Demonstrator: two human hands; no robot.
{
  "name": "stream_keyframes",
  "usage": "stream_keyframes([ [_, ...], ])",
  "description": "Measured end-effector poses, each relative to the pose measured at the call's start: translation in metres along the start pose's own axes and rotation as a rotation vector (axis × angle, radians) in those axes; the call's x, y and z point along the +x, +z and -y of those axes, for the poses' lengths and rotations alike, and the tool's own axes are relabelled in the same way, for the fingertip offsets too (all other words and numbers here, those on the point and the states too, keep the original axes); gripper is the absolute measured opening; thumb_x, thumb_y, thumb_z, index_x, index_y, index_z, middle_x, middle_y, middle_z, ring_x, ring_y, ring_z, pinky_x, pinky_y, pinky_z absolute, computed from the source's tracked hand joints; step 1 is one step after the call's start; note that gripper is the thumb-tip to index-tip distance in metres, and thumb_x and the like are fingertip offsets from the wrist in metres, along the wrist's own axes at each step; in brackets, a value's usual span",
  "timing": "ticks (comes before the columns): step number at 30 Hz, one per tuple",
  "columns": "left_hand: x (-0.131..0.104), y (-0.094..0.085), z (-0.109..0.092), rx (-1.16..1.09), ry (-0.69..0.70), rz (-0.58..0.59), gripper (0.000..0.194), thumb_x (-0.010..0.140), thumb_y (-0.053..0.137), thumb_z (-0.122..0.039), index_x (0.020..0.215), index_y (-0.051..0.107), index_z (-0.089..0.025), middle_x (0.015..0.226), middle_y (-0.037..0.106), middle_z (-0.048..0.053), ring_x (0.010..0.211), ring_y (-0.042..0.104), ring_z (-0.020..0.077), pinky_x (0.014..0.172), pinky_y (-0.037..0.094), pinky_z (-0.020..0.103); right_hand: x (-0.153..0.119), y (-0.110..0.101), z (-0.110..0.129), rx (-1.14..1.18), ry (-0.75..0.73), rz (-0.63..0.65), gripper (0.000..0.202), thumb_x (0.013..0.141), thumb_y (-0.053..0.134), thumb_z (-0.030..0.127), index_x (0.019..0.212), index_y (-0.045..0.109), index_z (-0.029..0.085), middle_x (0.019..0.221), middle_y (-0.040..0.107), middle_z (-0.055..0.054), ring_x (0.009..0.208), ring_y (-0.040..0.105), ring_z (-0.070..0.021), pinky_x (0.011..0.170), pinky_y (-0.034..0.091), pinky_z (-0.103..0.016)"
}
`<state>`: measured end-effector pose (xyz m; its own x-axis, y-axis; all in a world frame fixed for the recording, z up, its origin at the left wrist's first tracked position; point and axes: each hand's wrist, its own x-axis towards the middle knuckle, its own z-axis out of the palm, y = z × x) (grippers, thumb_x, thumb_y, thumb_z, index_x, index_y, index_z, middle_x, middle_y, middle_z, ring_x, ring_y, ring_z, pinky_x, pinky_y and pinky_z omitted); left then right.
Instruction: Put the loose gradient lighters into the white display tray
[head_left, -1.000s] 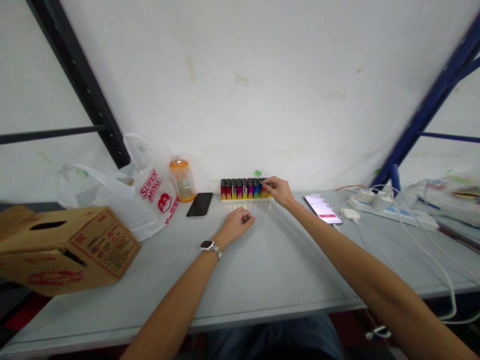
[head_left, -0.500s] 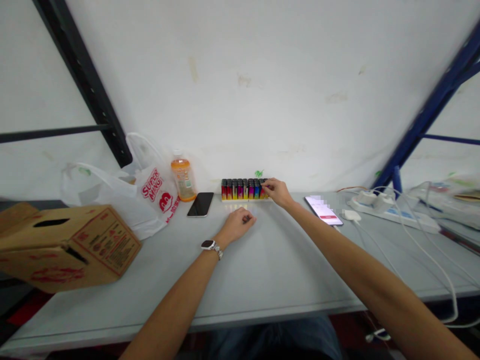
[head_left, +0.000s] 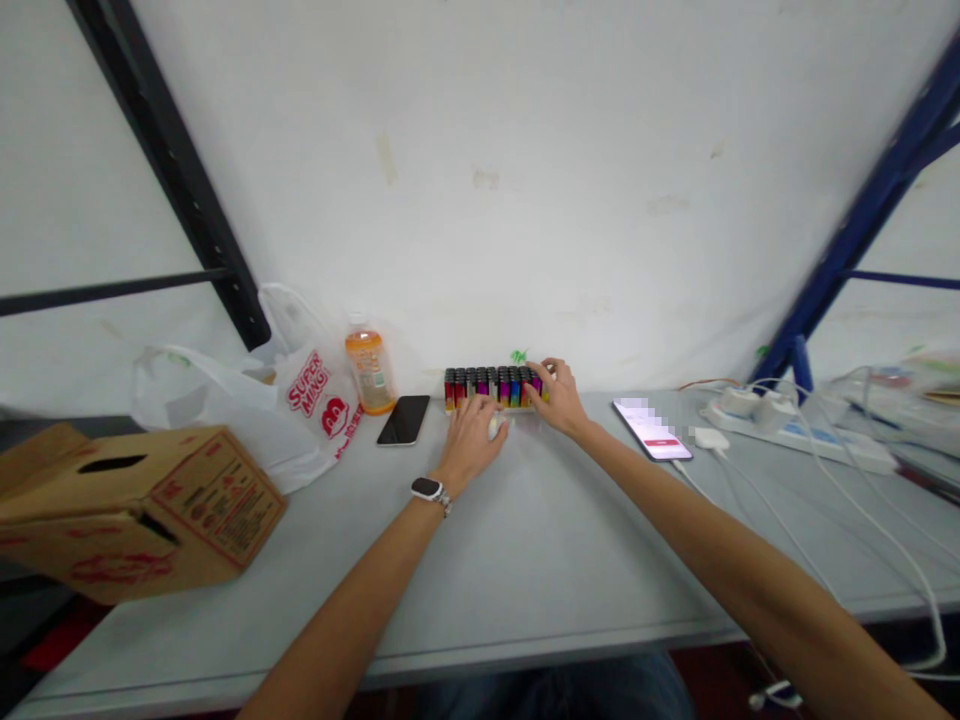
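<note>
right hand (head_left: pixel 559 398) pinching end lighter, fingers closing on it | left hand (head_left: pixel 472 440) curling over something small | lighter tray (head_left: pixel 491 388) risking tipping if yanked sideways

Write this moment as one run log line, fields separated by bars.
left hand: on table, by lighter tray | right hand: at tray's right end | grip: unclear | nearby: dark phone, lit phone, bottle

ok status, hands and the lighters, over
Left hand at the front of the lighter tray, fingers curled. Right hand on the tray's right end. Dark phone just left, apart.
</note>
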<state>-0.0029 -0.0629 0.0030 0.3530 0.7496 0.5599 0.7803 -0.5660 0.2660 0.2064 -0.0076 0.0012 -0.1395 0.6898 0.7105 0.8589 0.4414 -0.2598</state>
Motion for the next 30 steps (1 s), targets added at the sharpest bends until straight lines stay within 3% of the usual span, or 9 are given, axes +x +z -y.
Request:
stream_keyframes([
  [4,0.029,-0.008,0.001,0.233,0.007,-0.012,0.061,0.085,0.061,-0.043,0.139,0.048,-0.018,0.148,0.044,0.015,0.137,0.036,0.0328,0.112,0.03,0.051,0.01,-0.007,0.005,-0.141,-0.018,0.107,0.051,0.097,0.044,0.044,0.141,0.05,0.021,0.145,0.041,-0.017,0.131,0.038,-0.0312,0.104,0.035,-0.047],
  [9,0.054,0.004,0.011,0.365,-0.043,0.115,0.08,0.083,0.056,-0.06,0.148,0.038,-0.016,0.157,0.031,0.019,0.145,0.025,0.0385,0.115,0.017,0.063,0.018,0.0,0.013,-0.256,-0.061,0.262,0.055,0.099,0.036,0.051,0.144,0.047,0.022,0.149,0.041,-0.018,0.134,0.038,-0.0305,0.107,0.029,-0.047],
  [15,0.058,0.023,0.02,0.401,-0.04,0.136,0.08,0.085,0.047,-0.062,0.151,0.035,-0.018,0.156,0.035,0.018,0.143,0.029,0.0378,0.115,0.012,0.066,0.01,0.015,0.016,-0.274,-0.092,0.242,0.055,0.1,0.035,0.05,0.145,0.046,0.022,0.144,0.048,-0.014,0.134,0.038,-0.0276,0.114,0.019,-0.046],
  [30,0.059,0.025,0.019,0.414,-0.04,0.14,0.078,0.085,0.048,-0.057,0.151,0.035,-0.018,0.157,0.035,0.017,0.143,0.029,0.0374,0.114,0.014,0.066,0.006,0.016,0.017,-0.314,-0.063,0.277,0.058,0.098,0.037,0.05,0.149,0.039,0.023,0.152,0.04,-0.014,0.14,0.032,-0.0288,0.115,0.013,-0.05],
])
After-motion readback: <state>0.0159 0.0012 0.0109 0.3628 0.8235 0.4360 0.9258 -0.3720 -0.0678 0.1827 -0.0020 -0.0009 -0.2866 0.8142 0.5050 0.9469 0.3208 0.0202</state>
